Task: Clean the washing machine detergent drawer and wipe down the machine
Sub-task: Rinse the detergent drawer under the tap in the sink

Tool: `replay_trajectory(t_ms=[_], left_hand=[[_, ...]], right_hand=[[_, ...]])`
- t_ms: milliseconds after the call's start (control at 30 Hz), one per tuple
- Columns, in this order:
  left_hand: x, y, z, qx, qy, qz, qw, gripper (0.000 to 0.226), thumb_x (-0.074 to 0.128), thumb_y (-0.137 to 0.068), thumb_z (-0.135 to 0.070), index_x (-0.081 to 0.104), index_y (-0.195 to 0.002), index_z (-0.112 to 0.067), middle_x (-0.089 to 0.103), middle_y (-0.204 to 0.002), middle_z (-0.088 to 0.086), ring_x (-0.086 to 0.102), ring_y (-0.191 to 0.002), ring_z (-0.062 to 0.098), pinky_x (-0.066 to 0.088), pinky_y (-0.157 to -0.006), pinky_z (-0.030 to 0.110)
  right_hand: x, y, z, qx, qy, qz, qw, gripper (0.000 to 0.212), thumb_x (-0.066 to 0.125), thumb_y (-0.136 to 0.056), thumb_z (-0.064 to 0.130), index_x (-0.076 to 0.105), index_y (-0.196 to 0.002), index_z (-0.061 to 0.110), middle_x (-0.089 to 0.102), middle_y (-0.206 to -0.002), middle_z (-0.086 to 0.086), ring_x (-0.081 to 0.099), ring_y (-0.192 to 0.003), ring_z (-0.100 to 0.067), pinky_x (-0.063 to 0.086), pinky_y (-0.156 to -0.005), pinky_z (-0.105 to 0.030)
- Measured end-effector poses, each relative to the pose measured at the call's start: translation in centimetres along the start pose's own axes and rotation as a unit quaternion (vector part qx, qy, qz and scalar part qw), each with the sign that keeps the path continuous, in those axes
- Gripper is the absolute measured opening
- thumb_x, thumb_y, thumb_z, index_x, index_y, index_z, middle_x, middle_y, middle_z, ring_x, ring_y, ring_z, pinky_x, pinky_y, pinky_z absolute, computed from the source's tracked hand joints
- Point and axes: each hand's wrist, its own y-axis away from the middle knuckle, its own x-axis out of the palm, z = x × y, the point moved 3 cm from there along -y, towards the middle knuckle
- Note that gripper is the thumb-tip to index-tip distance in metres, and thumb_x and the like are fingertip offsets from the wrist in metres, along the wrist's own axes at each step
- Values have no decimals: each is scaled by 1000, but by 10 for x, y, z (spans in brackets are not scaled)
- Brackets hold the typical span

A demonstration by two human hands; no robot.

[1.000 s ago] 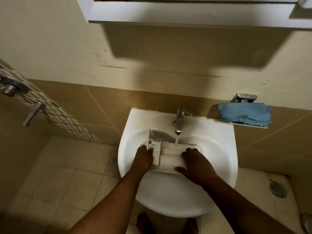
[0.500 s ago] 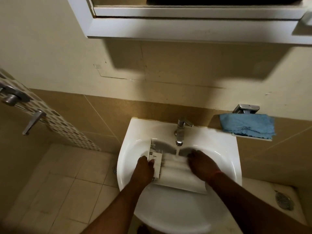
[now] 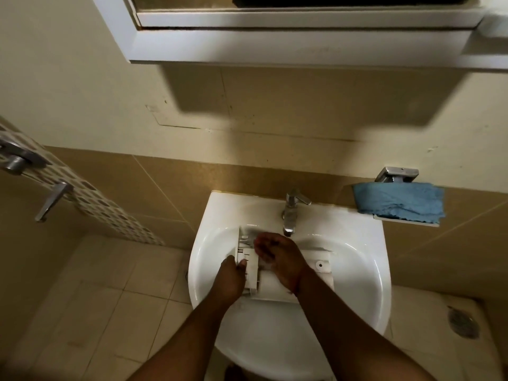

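Left hand (image 3: pixel 230 276): grips the drawer's (image 3: pixel 277 281) left end, thumb on top.
Right hand (image 3: pixel 280 257): fingers seemingly loose and spread over the drawer's middle, under the tap (image 3: pixel 292 213); blurred.
Drawer: lies across the sink (image 3: pixel 357 270) bowl, near its back rim.
Cloth (image 3: pixel 398 200): blue, on the shelf by the sink's right back corner.

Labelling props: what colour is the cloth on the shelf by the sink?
Blue. The cloth shows best in the head view.
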Motion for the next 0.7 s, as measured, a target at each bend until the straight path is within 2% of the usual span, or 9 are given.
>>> replay_trajectory(t_ms=[67, 167, 300, 333, 367, 433, 467, 600, 700], left_hand=[[-2, 2, 2, -6, 15, 4, 1000, 23, 43, -103, -26, 56, -106, -7, 65, -98, 10, 60, -81, 16, 46, -73, 29], [-3, 4, 1, -7, 34, 13, 999, 19, 43, -104, -25, 57, -106, -13, 65, -97, 4, 61, -85, 14, 47, -76, 30], [-2, 12, 7, -9, 94, 28, 995, 20, 43, -103, -27, 56, -117, -23, 66, -109, 0, 62, -101, 17, 50, -96, 40], [-1, 15, 9, -18, 116, 35, 992, 20, 43, -103, -28, 56, -119, -25, 66, -110, -1, 62, -102, 17, 50, -97, 42], [1, 17, 11, -31, 143, 40, 988, 21, 43, -104, -27, 56, -121, -25, 67, -111, 0, 63, -103, 19, 51, -98, 44], [6, 22, 13, -49, 210, 56, 975, 25, 43, -104, -24, 55, -126, -22, 69, -113, 4, 65, -104, 23, 53, -95, 47], [8, 23, 12, -58, 239, 60, 967, 26, 43, -104, -23, 55, -127, -20, 68, -114, 5, 66, -104, 24, 54, -94, 47], [20, 29, 4, -94, 266, 89, 955, 29, 41, -104, -24, 53, -130, -17, 66, -120, 10, 62, -111, 29, 49, -99, 51], [31, 34, -1, -118, 243, 104, 957, 27, 44, -104, -24, 55, -128, -18, 67, -115, 13, 64, -105, 33, 52, -92, 57]], right_hand=[[-1, 11, 1, -9, 194, 71, 978, 25, 43, -98, -6, 63, -111, -2, 66, -103, -15, 67, -89, -21, 57, -85, -27], [-30, 26, 3, -95, 525, 90, 841, 22, 55, -96, 8, 69, -114, 11, 67, -114, -4, 60, -100, -7, 45, -93, -15], [-98, 61, 32, -288, 561, -254, 733, 20, 61, -86, 5, 71, -104, 5, 64, -105, -16, 61, -99, -32, 41, -90, -26], [-114, 68, 35, -267, 551, -313, 726, 25, 67, -85, 12, 68, -109, 5, 62, -107, -19, 59, -101, -37, 41, -91, -33], [-125, 74, 35, -216, 522, -332, 755, 41, 73, -83, 27, 64, -118, 6, 61, -110, -19, 57, -102, -37, 42, -92, -37], [-130, 80, 30, -100, 413, -273, 863, 73, 72, -77, 58, 52, -132, 16, 60, -110, -8, 56, -97, -25, 43, -87, -36], [-127, 83, 28, -68, 381, -236, 891, 72, 69, -79, 59, 47, -136, 20, 59, -109, -2, 55, -94, -19, 42, -84, -31], [-113, 104, 50, -136, 429, -260, 854, 55, 72, -85, 35, 47, -131, 17, 62, -97, 1, 57, -78, -6, 40, -65, -20], [-97, 119, 60, -164, 482, -261, 820, 63, 73, -84, 36, 45, -136, 16, 64, -119, -5, 62, -93, -13, 43, -75, -24]])
